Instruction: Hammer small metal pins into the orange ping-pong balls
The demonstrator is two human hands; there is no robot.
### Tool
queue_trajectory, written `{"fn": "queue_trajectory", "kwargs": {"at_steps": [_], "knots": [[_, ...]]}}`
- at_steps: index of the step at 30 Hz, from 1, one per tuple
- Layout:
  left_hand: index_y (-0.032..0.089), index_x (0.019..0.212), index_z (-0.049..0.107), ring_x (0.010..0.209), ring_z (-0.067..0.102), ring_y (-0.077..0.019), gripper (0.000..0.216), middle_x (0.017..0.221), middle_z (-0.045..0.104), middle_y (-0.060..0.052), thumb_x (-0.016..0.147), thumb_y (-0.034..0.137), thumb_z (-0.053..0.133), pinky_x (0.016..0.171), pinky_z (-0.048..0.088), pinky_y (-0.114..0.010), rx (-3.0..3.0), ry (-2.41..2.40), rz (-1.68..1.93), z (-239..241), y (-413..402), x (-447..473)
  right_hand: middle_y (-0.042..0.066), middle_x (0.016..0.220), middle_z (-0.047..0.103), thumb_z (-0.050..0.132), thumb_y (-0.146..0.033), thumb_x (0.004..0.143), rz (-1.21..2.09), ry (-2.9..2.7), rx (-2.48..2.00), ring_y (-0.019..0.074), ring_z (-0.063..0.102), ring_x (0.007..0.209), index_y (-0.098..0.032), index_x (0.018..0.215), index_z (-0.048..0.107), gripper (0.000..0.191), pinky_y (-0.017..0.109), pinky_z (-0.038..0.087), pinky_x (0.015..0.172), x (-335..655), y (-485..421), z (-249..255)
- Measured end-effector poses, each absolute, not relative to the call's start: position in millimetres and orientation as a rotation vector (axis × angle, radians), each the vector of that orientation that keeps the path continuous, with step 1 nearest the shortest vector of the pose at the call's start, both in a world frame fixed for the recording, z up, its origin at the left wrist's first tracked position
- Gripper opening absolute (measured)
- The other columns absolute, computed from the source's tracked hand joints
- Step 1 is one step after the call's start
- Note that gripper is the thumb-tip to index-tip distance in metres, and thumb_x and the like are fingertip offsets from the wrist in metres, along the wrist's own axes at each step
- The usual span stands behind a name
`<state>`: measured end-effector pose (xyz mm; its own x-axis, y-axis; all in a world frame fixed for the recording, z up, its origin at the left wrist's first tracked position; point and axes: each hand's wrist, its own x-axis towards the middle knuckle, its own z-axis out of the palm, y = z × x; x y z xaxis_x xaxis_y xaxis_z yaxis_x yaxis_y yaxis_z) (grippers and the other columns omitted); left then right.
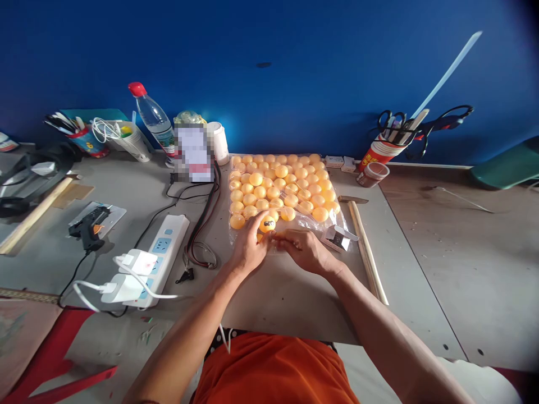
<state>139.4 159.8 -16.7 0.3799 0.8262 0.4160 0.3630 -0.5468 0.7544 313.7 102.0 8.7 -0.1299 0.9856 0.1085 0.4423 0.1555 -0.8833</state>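
My left hand (249,247) curls its fingers around an orange table tennis ball (267,224) that has dark markings on its face. Close beside it, my right hand (306,252) is closed in a pinch, its fingertips meeting the left hand just below the ball. Whatever sits between those right fingertips is too small to make out. Directly beyond both hands lies a clear plastic bag (304,220) filled with rows of plain orange balls (290,200). A small open box (339,238), white and dark, rests by the bag's near right corner.
Right of the bag lie a wooden stick (368,252) and a knife (353,200). A cup of scissors and tools (381,151) stands behind a small brown tub (373,174). Leftward are a power strip (170,235) with chargers, cables, a glue gun (90,225) and a bottle (155,120).
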Motion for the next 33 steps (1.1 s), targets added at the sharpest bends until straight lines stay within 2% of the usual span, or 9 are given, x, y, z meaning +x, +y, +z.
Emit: {"fn": "queue_trajectory", "kwargs": {"at_steps": [5, 13, 16, 18, 20, 23, 25, 29, 33], "knots": [[0.020, 0.131, 0.054, 0.113, 0.065, -0.0251, 0.043, 0.124, 0.068, -0.011, 0.089, 0.027, 0.062, 0.095, 0.055, -0.040, 2.058, 1.098, 0.982, -14, 160, 138, 0.004, 0.087, 0.075, 0.058, -0.026, 0.088, 1.029, -1.583, -1.390, 0.0201, 0.067, 0.078, -0.024, 0.099, 0.077, 0.022, 0.035, 0.052, 0.073, 318, 98, 26], [0.020, 0.128, 0.055, 0.116, 0.064, -0.0256, 0.043, 0.126, 0.067, -0.011, 0.086, 0.022, 0.063, 0.100, 0.052, -0.042, 2.103, 1.087, 1.001, -18, 164, 141, 0.005, 0.096, 0.074, 0.060, -0.036, 0.089, 0.632, -1.635, -1.713, 0.0203, 0.064, 0.076, -0.027, 0.109, 0.073, 0.026, 0.036, 0.051, 0.070, 348, 73, 68], [0.019, 0.129, 0.055, 0.117, 0.063, -0.0259, 0.043, 0.126, 0.067, -0.011, 0.087, 0.023, 0.062, 0.100, 0.053, -0.042, 2.104, 1.097, 0.991, -19, 164, 140, 0.010, 0.105, 0.072, 0.058, -0.038, 0.088, 0.339, -1.746, -1.881, 0.0276, 0.064, 0.095, -0.026, 0.122, 0.065, 0.037, 0.041, 0.051, 0.082, 375, 52, 59], [0.018, 0.129, 0.055, 0.119, 0.063, -0.0269, 0.042, 0.127, 0.067, -0.013, 0.088, 0.026, 0.061, 0.101, 0.052, -0.043, 2.111, 1.080, 0.998, -21, 164, 139, 0.014, 0.120, 0.068, 0.058, -0.041, 0.087, 0.095, -1.814, -2.078, 0.0355, 0.058, 0.112, -0.024, 0.131, 0.059, 0.047, 0.049, 0.047, 0.090, 394, 39, 45], [0.017, 0.128, 0.056, 0.119, 0.062, -0.0274, 0.041, 0.126, 0.067, -0.014, 0.089, 0.028, 0.061, 0.101, 0.052, -0.043, 2.131, 1.025, 1.041, -23, 164, 139, 0.018, 0.128, 0.064, 0.060, -0.042, 0.083, -0.023, -1.889, -2.244, 0.0391, 0.055, 0.115, -0.021, 0.134, 0.054, 0.056, 0.052, 0.047, 0.088, 409, 31, 29], [0.016, 0.127, 0.056, 0.117, 0.064, -0.0261, 0.040, 0.125, 0.067, -0.015, 0.089, 0.024, 0.061, 0.102, 0.052, -0.042, 2.159, 0.955, 1.112, -26, 165, 140, 0.018, 0.125, 0.066, 0.062, -0.041, 0.081, -0.034, -1.975, -2.342, 0.0395, 0.055, 0.114, -0.018, 0.136, 0.051, 0.061, 0.051, 0.046, 0.086, 416, 28, 11], [0.017, 0.127, 0.056, 0.115, 0.064, -0.0247, 0.039, 0.125, 0.067, -0.014, 0.088, 0.022, 0.061, 0.101, 0.052, -0.041, 2.164, 0.944, 1.140, -28, 165, 141, 0.016, 0.118, 0.069, 0.062, -0.038, 0.081, -0.046, -1.976, -2.360, 0.0377, 0.056, 0.113, -0.018, 0.135, 0.052, 0.059, 0.049, 0.044, 0.087, 414, 33, 5], [0.016, 0.127, 0.056, 0.115, 0.064, -0.0248, 0.039, 0.122, 0.068, -0.014, 0.089, 0.023, 0.061, 0.100, 0.053, -0.041, 2.155, 0.963, 1.151, -27, 165, 141, 0.014, 0.105, 0.072, 0.059, -0.031, 0.082, -0.097, -1.939, -2.333, 0.0350, 0.059, 0.107, -0.020, 0.118, 0.062, 0.038, 0.047, 0.043, 0.087, 408, 41, 4], [0.017, 0.127, 0.057, 0.115, 0.064, -0.0258, 0.040, 0.121, 0.068, -0.015, 0.090, 0.027, 0.062, 0.100, 0.053, -0.041, 2.139, 0.997, 1.107, -25, 165, 139, 0.014, 0.102, 0.070, 0.057, -0.031, 0.082, 0.011, -1.810, -2.265, 0.0301, 0.065, 0.091, -0.020, 0.112, 0.064, 0.033, 0.040, 0.047, 0.074, 409, 35, 8]]}}
